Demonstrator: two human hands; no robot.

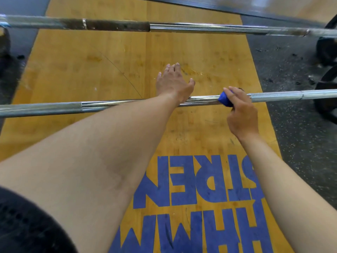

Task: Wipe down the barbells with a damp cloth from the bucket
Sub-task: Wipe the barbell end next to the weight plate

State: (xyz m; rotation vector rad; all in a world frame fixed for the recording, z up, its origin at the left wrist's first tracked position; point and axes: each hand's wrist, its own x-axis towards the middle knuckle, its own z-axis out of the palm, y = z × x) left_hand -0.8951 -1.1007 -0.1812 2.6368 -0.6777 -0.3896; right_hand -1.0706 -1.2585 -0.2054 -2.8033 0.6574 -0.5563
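Head view: two barbells run left-right over a wooden platform [91,73] with blue lettering [197,198] painted on it.

Near barbell [45,108]: right hand [242,114] grips a blue cloth [226,99], folded around the smooth centre section of the shaft, fingers and thumb curled over cloth and bar. The cloth sits just left of where the right knurled section begins.

Left hand [173,83]: fingers straight and slightly spread, reaching past the near bar toward the far side. Wrist lies across the shaft just left of the cloth. Can't tell whether the palm touches the platform or hangs above it.

Far barbell [200,27]: lies parallel, well apart from the near one. A dark, rusty-looking stretch runs left of centre; the shaft is shiny to the right.

Black rubber flooring [291,79] flanks the platform on both sides. Dark plates [326,95] sit at the right ends of the bars, partly cut off by the frame edge. The bucket can't be seen here.
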